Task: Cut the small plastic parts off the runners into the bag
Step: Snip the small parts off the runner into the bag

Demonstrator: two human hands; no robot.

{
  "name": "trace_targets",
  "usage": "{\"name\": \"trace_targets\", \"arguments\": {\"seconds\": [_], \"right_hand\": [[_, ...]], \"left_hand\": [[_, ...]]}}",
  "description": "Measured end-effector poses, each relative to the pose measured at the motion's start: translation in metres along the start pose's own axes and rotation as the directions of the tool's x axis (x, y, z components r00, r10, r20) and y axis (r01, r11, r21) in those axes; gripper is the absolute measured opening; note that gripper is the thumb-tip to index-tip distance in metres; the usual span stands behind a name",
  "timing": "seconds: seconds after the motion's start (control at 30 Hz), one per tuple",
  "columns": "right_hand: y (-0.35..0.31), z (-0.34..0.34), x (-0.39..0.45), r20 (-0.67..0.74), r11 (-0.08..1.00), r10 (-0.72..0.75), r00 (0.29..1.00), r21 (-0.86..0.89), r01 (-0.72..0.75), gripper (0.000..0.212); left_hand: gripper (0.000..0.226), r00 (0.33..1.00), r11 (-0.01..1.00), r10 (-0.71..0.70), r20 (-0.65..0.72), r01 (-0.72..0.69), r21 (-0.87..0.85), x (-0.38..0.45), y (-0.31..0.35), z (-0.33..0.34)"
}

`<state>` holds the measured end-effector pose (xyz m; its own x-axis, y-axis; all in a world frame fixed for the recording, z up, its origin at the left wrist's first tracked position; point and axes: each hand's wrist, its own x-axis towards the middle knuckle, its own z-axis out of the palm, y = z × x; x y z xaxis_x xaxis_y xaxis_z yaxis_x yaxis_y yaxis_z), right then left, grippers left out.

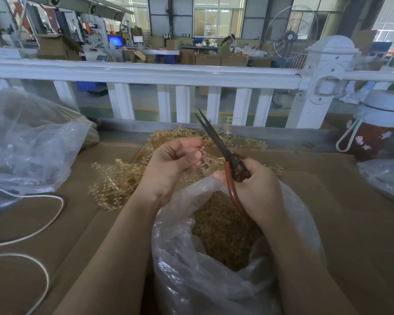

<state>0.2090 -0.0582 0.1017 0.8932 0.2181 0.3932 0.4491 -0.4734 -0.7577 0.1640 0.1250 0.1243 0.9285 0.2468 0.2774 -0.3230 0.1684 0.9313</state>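
Left hand (178,162) is raised above the mouth of the clear plastic bag (191,280), fingers curled tight w/ thumb and forefinger pinching a thin translucent amber plastic runner piece (203,148); how much of the runner it holds is hard to tell, it's small and partly hidden by the hand.

Right hand (257,189) grips the red-handled scissors w/ dark blades (216,139), fingers wrapped thru and around the handle loops. Blades point up and away, slightly parted at the tips, just right of the pinched piece, not touching it.

Bag sits open on the brown cardboard-covered tabletop (350,223) right under both hands, approx half full of small amber plastic parts (223,233). Right wrist rests at the bag's rim.

Behind the hands, a loose pile of amber plastic runners w/ parts attached (118,180) spreads across the tabletop toward the white railing (146,73).

Far left: another crumpled clear plastic bag (27,151), and a white cord (43,223) looping over the tabletop. Far right: red-and-white bottle w/ white carry loop (373,130), standing upright near the railing post.
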Motion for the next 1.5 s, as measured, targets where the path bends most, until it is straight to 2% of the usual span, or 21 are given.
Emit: {"name": "trace_targets", "arguments": {"seconds": [0.13, 0.2, 0.4, 0.67, 1.1, 1.2, 1.3, 1.4, 1.5], "right_hand": [[0.002, 0.004, -0.001, 0.035, 0.989, -0.069, 0.997, -0.128, 0.073, 0.060], [0.004, 0.005, -0.001, 0.045, 0.983, -0.087, 0.995, -0.155, 0.093, 0.065], [0.007, 0.006, -0.001, 0.046, 0.956, -0.143, 0.989, -0.251, 0.150, 0.062], [0.006, 0.006, -0.002, 0.020, 0.942, -0.129, 0.991, -0.310, 0.129, 0.043], [0.002, 0.005, -0.003, -0.023, 0.944, -0.162, 0.987, -0.293, 0.148, 0.051], [0.001, 0.004, -0.004, 0.003, 0.963, -0.156, 0.988, -0.220, 0.153, 0.057], [-0.003, 0.002, -0.004, 0.030, 0.999, -0.042, 0.999, -0.005, 0.042, 0.060], [-0.006, -0.002, -0.002, 0.063, 0.975, 0.070, 0.996, 0.208, -0.081, 0.048], [-0.009, -0.005, -0.001, 0.111, 0.941, 0.081, 0.991, 0.318, -0.112, 0.037]], "left_hand": [[0.026, 0.991, 0.989, 0.134, 0.019, -0.135, 0.053, -0.001, 0.001, -0.001], [0.021, 0.985, 0.983, 0.170, 0.023, -0.171, 0.068, -0.001, 0.000, -0.001], [0.029, 0.979, 0.973, 0.203, 0.001, -0.202, 0.114, 0.001, -0.001, -0.001], [0.027, 0.973, 0.971, 0.230, 0.006, -0.229, 0.071, -0.002, 0.000, 0.002], [0.022, 0.975, 0.975, 0.221, 0.035, -0.221, -0.003, 0.001, 0.001, -0.002], [0.021, 0.979, 0.979, 0.201, 0.027, -0.200, -0.038, 0.001, 0.000, -0.003], [0.023, 0.987, 0.981, 0.161, 0.012, -0.159, -0.112, 0.000, 0.002, -0.004], [0.026, 0.992, 0.977, 0.129, -0.008, -0.128, -0.172, 0.000, 0.003, -0.006], [0.027, 0.993, 0.969, 0.117, -0.007, -0.115, -0.217, 0.000, 0.005, -0.005]]}}
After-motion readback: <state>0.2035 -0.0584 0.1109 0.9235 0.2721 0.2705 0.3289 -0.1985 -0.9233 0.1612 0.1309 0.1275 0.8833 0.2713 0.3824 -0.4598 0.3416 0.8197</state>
